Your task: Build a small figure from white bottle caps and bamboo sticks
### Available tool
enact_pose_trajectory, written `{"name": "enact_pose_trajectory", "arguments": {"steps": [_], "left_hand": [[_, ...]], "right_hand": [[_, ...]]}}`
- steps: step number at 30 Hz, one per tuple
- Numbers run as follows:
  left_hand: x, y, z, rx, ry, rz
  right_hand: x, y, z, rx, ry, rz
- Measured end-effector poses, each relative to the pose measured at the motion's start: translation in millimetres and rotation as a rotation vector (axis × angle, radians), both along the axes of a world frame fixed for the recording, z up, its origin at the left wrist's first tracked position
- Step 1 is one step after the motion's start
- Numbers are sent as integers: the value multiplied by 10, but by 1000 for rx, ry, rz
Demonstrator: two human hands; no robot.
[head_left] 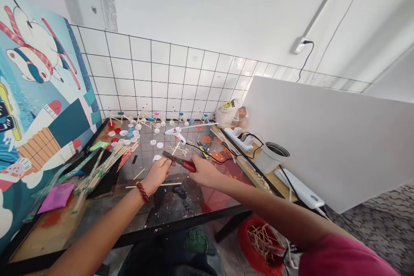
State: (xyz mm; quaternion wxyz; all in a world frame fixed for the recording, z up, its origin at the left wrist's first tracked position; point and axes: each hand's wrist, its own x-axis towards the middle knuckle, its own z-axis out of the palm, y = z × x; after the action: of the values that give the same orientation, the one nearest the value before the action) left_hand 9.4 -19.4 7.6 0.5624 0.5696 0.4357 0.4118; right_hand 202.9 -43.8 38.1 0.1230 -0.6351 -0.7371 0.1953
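My right hand [204, 171] is closed round the red handles of a pair of pliers [188, 165], whose jaws point left. Between finger and thumb, my left hand [159, 174] pinches a flat dark strip [167, 154] at the jaws. Whether the jaws are closed on the strip is too small to tell. Just beyond my hands, short cut sticks [181, 151] and a white bottle cap [157, 158] lie on the glass tabletop [129, 207]. A white glue gun [176, 133] rests farther back. Another small black strip [135, 159] lies to the left.
Bundled wooden sticks [97, 172] and a pink packet [57, 196] lie at left. Several bottle caps [124, 133] and small stick models [156, 116] stand at the back. At right are a power strip [239, 138], a white bucket [271, 157] and, below, a red container of sticks [242, 237].
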Motion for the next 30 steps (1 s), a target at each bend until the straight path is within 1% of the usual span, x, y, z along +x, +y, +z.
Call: {"name": "enact_pose_trajectory", "arguments": {"steps": [2,4,7,10,13,15,16,18,19,20,21,23,24,26,27,30], "left_hand": [[20,-46,-25,-1,7,3],[20,-68,-54,25,45,3],[-15,-41,-107,117,170,20],[-50,9,-133,204,291,33],[-47,12,-70,189,272,43],[-42,-18,31,105,174,41],[-47,-38,94,40,102,26],[-73,-86,217,-129,-66,-28],[-90,-116,266,-217,-165,-24],[-104,-150,299,-301,-270,6],[-107,-191,312,-361,-367,62],[-69,-291,280,-405,-497,156],[-23,-347,242,-406,-509,156],[112,-455,146,-423,-530,54],[192,-501,99,-418,-552,32],[417,-592,-8,-366,-544,106]], "right_hand": [[16,-11,-15,0,-54,60],[14,-44,-28,-28,-58,82],[-28,-107,-29,-55,-50,35],[-72,-133,18,-58,-21,15],[-72,-98,104,-99,12,53],[-50,-62,164,-167,54,79],[-38,-48,189,-215,104,73],[-25,-36,226,-304,264,16],[-28,-37,236,-334,369,-25],[-40,-42,240,-342,488,-64],[-63,-50,238,-327,614,-85],[-135,-64,219,-277,887,-79],[-182,-69,204,-261,1016,-66],[-282,-73,169,-251,1204,-54],[-330,-73,152,-259,1256,-58],[-429,-69,99,-357,1275,-61]]}}
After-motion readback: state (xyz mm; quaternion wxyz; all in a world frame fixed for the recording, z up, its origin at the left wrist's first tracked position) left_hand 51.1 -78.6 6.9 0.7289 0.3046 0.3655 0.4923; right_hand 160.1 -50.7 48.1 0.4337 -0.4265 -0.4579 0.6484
